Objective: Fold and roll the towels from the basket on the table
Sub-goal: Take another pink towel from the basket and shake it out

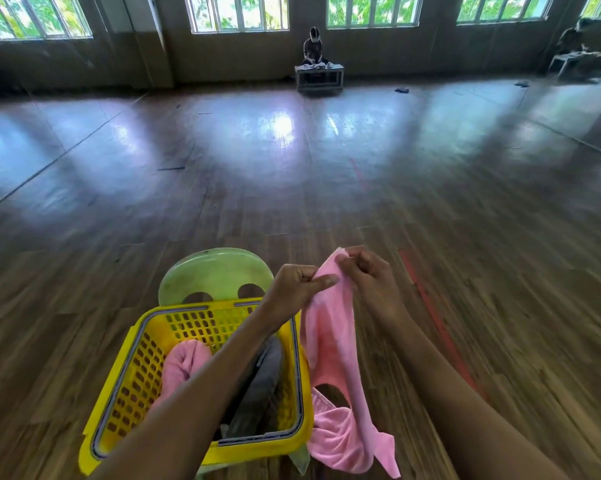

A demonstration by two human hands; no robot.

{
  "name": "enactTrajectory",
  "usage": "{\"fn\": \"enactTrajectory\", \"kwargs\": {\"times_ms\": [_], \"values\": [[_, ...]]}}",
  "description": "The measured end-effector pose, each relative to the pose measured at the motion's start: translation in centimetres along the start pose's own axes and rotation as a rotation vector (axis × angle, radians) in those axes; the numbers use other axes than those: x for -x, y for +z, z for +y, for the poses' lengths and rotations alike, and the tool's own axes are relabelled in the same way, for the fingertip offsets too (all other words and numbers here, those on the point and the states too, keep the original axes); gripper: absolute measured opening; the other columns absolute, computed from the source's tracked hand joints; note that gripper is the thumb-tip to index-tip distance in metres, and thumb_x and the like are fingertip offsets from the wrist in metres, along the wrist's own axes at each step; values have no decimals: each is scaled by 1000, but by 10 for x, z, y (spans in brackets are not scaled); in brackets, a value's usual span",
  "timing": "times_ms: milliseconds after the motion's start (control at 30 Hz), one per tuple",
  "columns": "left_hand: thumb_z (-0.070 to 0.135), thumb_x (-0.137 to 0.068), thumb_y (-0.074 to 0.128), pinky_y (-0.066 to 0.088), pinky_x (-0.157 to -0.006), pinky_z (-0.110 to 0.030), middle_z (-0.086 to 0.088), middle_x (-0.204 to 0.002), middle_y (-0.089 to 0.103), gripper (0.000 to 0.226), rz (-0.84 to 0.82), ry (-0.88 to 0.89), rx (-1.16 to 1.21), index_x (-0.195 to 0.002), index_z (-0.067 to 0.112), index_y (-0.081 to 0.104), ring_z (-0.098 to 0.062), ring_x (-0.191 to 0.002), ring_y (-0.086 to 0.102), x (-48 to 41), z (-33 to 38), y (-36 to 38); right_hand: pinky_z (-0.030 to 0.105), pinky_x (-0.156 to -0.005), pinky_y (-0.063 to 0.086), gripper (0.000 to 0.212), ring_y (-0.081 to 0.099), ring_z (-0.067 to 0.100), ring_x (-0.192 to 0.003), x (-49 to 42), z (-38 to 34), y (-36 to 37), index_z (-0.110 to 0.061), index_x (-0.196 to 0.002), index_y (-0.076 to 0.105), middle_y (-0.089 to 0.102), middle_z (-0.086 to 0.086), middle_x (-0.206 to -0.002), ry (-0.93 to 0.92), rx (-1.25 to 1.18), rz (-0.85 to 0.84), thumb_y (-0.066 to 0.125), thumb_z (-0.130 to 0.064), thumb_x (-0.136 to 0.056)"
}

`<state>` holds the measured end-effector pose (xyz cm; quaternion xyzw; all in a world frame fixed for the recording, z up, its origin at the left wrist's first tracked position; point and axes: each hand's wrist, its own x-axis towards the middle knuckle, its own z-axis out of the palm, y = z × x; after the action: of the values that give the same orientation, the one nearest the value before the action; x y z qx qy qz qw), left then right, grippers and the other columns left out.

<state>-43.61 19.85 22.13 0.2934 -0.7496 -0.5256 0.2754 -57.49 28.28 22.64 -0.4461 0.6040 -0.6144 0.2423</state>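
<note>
A: The hanging towel (330, 341) is plain pink, and the bunched towel (181, 365) in the basket (132, 375) too?
B: Yes, with a grey towel (261, 375) beside it. The basket is bright yellow, with a grid of holes and a grey band along its rim.
A: And the chair (216, 271)?
B: Pale green. The floor (292, 209) is brown wood planks with a red stripe (441, 327).
</note>
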Motion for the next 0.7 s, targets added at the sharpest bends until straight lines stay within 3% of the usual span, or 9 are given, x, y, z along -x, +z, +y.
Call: {"fn": "enactTrajectory", "kwargs": {"times_ms": [67,233,333,400,500,600,700], "values": [[22,-91,67,30,-58,-29,-2,-66,37,42,-23,29,60,-65,-6,49,-12,-65,34,1,-6,5,26,-70,47,12,59,7,-77,-4,-4,-9,-4,-90,67,67,6,-84,-41,-1,122,62,-14,-93],[18,-97,56,33,-59,-22,12,-65,43,30,-43,-28,108,-67,16,54,-4,-66,38,7,-28,20,32,-68,44,14,54,5,-74,-24,-14,-47,-19,-94,65,63,-8,-80,-42,-11,289,58,-32,-95],[17,-97,56,35,-60,-22,12,-67,46,28,-4,25,83,-70,18,56,-3,-66,40,-3,-19,25,38,-72,50,21,59,7,-75,-34,-12,-56,-26,-93,64,65,-13,-81,-12,154,220,57,-46,-90],[22,-96,57,35,-59,-23,12,-66,46,26,0,83,27,-70,19,56,-3,-65,40,-13,-4,28,35,-77,51,9,63,6,-80,-35,-11,-53,-28,-88,67,69,-11,-84,-1,283,118,60,-32,-91],[28,-93,55,34,-58,-27,8,-65,44,30,14,130,-18,-68,12,53,-4,-64,38,-26,14,31,39,-86,52,16,67,9,-87,-26,-13,-43,-25,-83,73,73,-9,-86,36,300,-20,61,-21,-93],[27,-93,57,36,-58,-28,-1,-61,49,33,38,136,-94,-64,11,54,-4,-62,40,-35,21,35,48,-91,49,29,67,19,-91,-19,-13,-43,-24,-77,71,73,-1,-85,47,214,-121,53,-28,-99],[24,-90,62,32,-53,-24,-2,-54,46,38,106,103,-202,-59,5,51,-3,-55,37,-44,26,35,48,-88,51,30,67,25,-91,-15,-18,-44,-19,-82,72,72,3,-85,87,189,-121,55,-39,-97]]}}
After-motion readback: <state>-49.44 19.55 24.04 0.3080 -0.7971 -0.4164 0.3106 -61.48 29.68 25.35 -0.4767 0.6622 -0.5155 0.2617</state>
